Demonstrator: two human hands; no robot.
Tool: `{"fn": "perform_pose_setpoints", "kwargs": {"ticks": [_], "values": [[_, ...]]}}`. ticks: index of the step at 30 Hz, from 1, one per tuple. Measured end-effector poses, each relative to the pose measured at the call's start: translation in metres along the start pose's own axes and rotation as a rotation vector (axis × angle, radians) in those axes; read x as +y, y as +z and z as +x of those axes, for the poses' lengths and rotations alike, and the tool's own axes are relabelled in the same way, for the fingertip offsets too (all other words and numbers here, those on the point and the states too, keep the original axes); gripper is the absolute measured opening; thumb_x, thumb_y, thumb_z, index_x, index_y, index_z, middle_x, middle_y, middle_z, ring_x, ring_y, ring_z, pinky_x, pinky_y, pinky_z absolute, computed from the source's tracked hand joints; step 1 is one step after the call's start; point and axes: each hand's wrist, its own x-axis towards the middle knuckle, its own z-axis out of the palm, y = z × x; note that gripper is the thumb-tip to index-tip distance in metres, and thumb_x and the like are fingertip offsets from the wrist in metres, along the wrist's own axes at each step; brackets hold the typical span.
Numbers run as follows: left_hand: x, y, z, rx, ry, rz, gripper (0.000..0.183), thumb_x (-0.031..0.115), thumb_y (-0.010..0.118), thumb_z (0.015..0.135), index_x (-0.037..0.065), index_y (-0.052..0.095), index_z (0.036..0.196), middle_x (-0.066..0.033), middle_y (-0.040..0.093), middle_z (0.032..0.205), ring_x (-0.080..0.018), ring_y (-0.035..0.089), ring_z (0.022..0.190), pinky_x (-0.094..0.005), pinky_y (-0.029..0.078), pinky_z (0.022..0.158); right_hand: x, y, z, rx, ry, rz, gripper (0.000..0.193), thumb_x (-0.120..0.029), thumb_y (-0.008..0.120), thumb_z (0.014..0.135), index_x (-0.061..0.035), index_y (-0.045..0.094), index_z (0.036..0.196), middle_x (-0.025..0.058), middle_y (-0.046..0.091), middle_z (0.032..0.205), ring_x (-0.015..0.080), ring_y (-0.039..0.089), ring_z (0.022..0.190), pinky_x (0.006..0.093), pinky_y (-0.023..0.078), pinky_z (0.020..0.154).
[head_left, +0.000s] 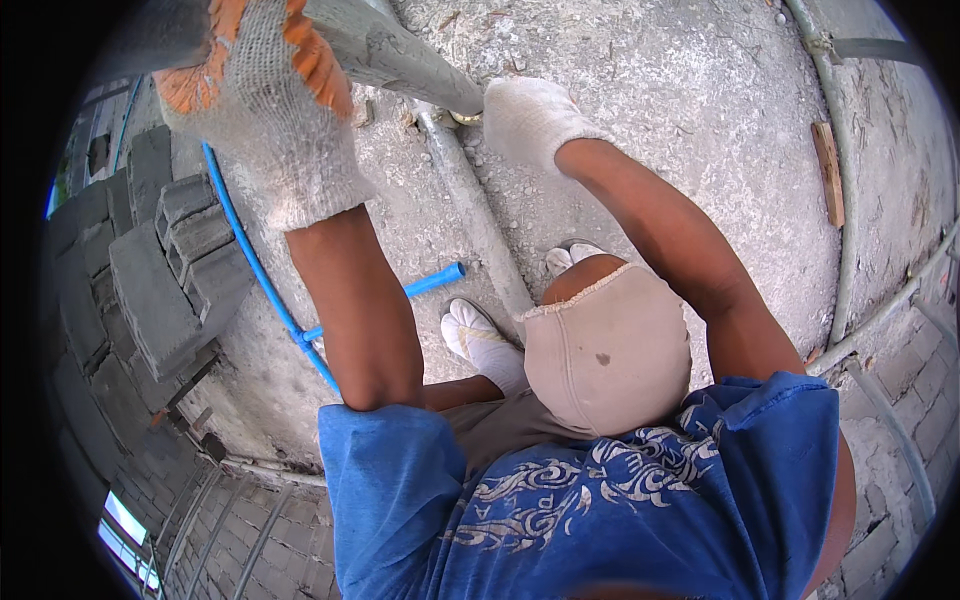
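My left hand [270, 115], in a white knit glove with orange coating, is closed round a thick grey pole [390, 58] at the upper left. Slanting down to the right, the pole ends beside my right hand [535, 120]. That hand wears a whitish glove and is curled closed at the pole's end; its fingers are hidden, so what it grips cannot be made out. A small yellowish curved piece [465, 118] shows just under the pole's end. Beneath it, a grey pipe [475, 205] runs along the rough concrete toward my feet.
Blue plastic pipe [240, 235] with a branch [435, 280] lies left of my legs. Grey concrete blocks [160, 290] are stacked farther left. On the right are a wooden piece [828, 172] and metal pipes [848, 270]. My knee [605, 350] is bent close by.
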Motion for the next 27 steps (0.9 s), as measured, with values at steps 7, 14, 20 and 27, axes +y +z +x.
{"fn": "perform_pose_setpoints", "kwargs": {"ticks": [7, 14, 20, 27], "values": [[0.016, -0.004, 0.002, -0.238, -0.345, -0.585, 0.061, 0.046, 0.042, 0.101, -0.006, 0.057, 0.131, -0.0303, 0.063, 0.125, -0.0426, 0.067, 0.111, -0.0487, 0.055, 0.100, 0.034, 0.067, -0.007, 0.152, 0.040, 0.080, 0.028, -0.012, 0.056, 0.092, 0.0026, 0.061, 0.116, 0.0214, 0.074, 0.083, 0.0401, 0.074, 0.077, 0.0499, 0.059, 0.066], [0.025, 0.023, -0.010, 0.031, -0.143, -0.289, 0.060, 0.042, 0.046, 0.098, -0.006, 0.052, 0.134, -0.0329, 0.066, 0.115, -0.0493, 0.071, 0.095, -0.0547, 0.058, 0.097, 0.083, 0.157, 0.001, 0.137, 0.093, 0.045, 0.051, -0.013, 0.049, 0.096, -0.0029, 0.040, 0.145, 0.0197, 0.074, 0.100, 0.0367, 0.075, 0.080, 0.0529, 0.057, 0.068], [0.017, 0.017, -0.007, 0.108, -0.181, -0.193, 0.068, 0.050, 0.046, 0.097, -0.005, 0.049, 0.137, -0.0336, 0.065, 0.119, -0.0496, 0.070, 0.098, -0.0545, 0.055, 0.101, 0.085, 0.178, -0.011, 0.258, 0.137, 0.136, 0.037, -0.028, 0.047, 0.105, -0.0100, 0.046, 0.137, 0.0186, 0.073, 0.090, 0.0399, 0.072, 0.074, 0.0545, 0.056, 0.067], [0.011, 0.020, -0.008, 0.098, -0.130, -0.146, 0.062, 0.046, 0.051, 0.096, -0.004, 0.052, 0.133, -0.0304, 0.066, 0.120, -0.0472, 0.071, 0.099, -0.0530, 0.055, 0.101, 0.077, 0.161, -0.016, 0.280, 0.182, 0.260, 0.035, -0.028, 0.048, 0.105, -0.0061, 0.049, 0.133, 0.0221, 0.074, 0.097, 0.0416, 0.072, 0.079, 0.0545, 0.056, 0.071]]}}
